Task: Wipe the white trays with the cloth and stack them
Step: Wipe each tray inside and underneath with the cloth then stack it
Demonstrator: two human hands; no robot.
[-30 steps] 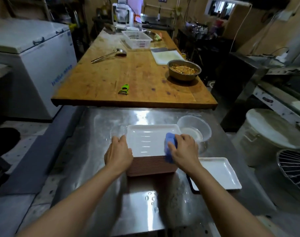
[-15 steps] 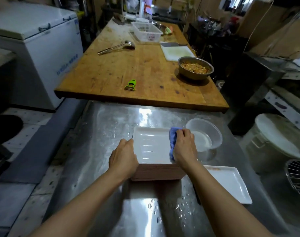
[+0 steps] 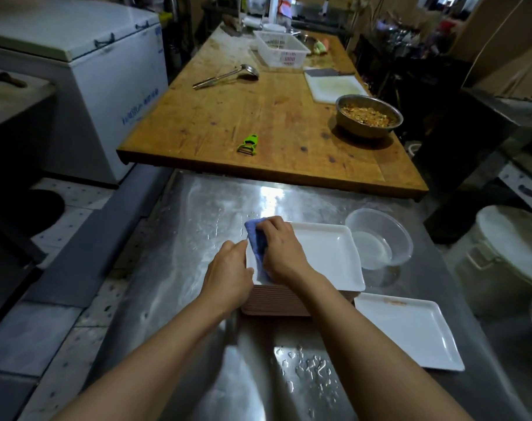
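A white tray (image 3: pixel 328 253) lies on top of a stack of trays (image 3: pixel 276 302) on the steel counter. My right hand (image 3: pixel 281 247) presses a blue cloth (image 3: pixel 257 241) onto the left part of the top tray. At the stack's left edge, my left hand (image 3: pixel 228 273) holds the top tray steady. A second white tray (image 3: pixel 410 329) lies flat on the counter to the right of the stack, apart from both hands.
A clear plastic bowl (image 3: pixel 380 238) with water stands just right of the stack. Water drops (image 3: pixel 307 369) lie on the steel counter (image 3: pixel 198 226). Behind is a wooden table (image 3: pixel 258 117) with a green peeler (image 3: pixel 249 144), a metal bowl (image 3: pixel 368 115), a ladle and a basket.
My right hand has swept the blue cloth from the tray's right side across to its left side. My left hand stays at the stack's left edge. The camera has tilted.
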